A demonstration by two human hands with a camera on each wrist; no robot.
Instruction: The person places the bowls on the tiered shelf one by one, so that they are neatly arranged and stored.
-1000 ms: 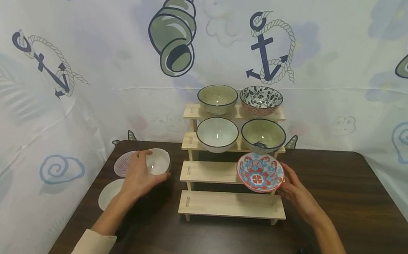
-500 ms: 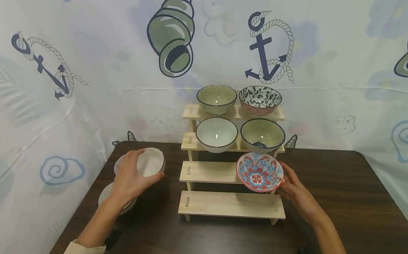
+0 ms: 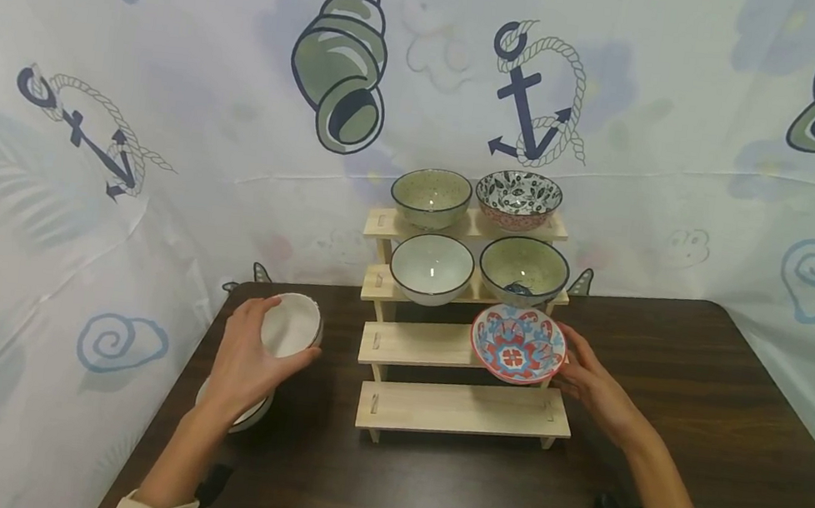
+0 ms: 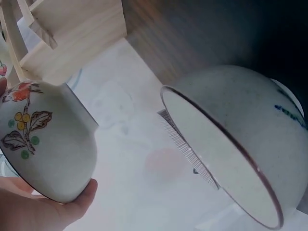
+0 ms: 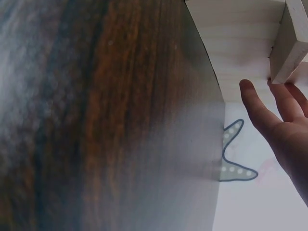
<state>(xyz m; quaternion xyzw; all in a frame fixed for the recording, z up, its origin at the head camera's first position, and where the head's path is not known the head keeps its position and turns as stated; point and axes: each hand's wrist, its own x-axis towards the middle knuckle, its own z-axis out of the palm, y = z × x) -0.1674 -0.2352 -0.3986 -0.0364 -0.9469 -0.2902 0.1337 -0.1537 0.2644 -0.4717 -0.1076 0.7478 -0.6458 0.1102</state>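
My left hand grips a small white bowl by its side, thumb and fingers spread across it, at the table's left. Orange flowers, yellow berries and brown leaves decorate that bowl's outside in the left wrist view. Partly covered by my left hand and wrist, another pale bowl with a brown rim stands nearer me. My right hand rests with extended fingers at the right edge of a red-and-blue patterned bowl on the stand's second-lowest step. In the right wrist view, its fingers reach beside the wooden stand.
A four-step wooden stand occupies the table's middle. Its upper steps bear a speckled green bowl, a black-and-white leaf-patterned bowl, a white bowl and an olive bowl. Printed cloth hangs behind the dark table.
My left hand has drawn the white bowl left and slightly toward me, over the ridged dish it previously stood beside in view. The right hand and patterned bowl have stayed in place.
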